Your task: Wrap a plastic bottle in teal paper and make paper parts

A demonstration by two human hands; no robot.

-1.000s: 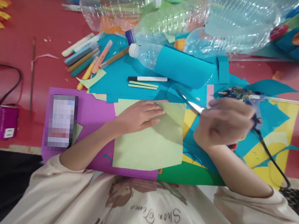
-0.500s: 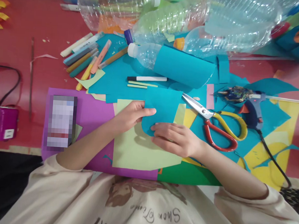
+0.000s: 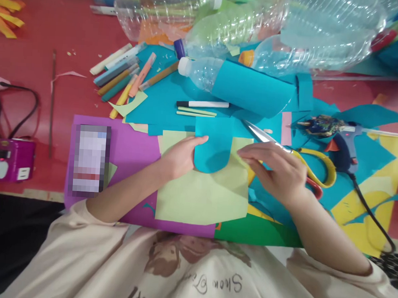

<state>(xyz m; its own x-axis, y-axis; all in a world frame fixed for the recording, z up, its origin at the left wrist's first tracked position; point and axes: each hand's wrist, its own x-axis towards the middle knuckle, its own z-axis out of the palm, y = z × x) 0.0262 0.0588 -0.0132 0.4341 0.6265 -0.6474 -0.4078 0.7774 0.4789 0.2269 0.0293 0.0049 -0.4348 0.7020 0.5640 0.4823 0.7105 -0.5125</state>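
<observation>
A blue paper piece [image 3: 213, 145] with a rounded lower end is held up by my left hand [image 3: 184, 156], its thumb on the front and its other fingers mostly hidden behind. Below it lies a pale green sheet [image 3: 199, 198]. My right hand [image 3: 278, 172] is apart from the blue piece, over the scissors [image 3: 314, 167] with yellow and red handles. Its fingers stretch leftward with nothing visible in them, and it covers part of the blades and the red handle.
A glue gun [image 3: 345, 146] with a cord lies at the right. Behind are a blue-wrapped bottle [image 3: 253, 87], clear plastic bottles [image 3: 312, 52], several markers [image 3: 117, 74] and a black-capped marker [image 3: 205, 104]. A phone [image 3: 89, 158] lies on purple paper [image 3: 134, 149], with a purple power adapter [image 3: 14, 160] farther left.
My right hand has let go of the blue paper and moved right, over the scissors. The left hand still holds the piece, now turned slightly. The whole view has shifted a little.
</observation>
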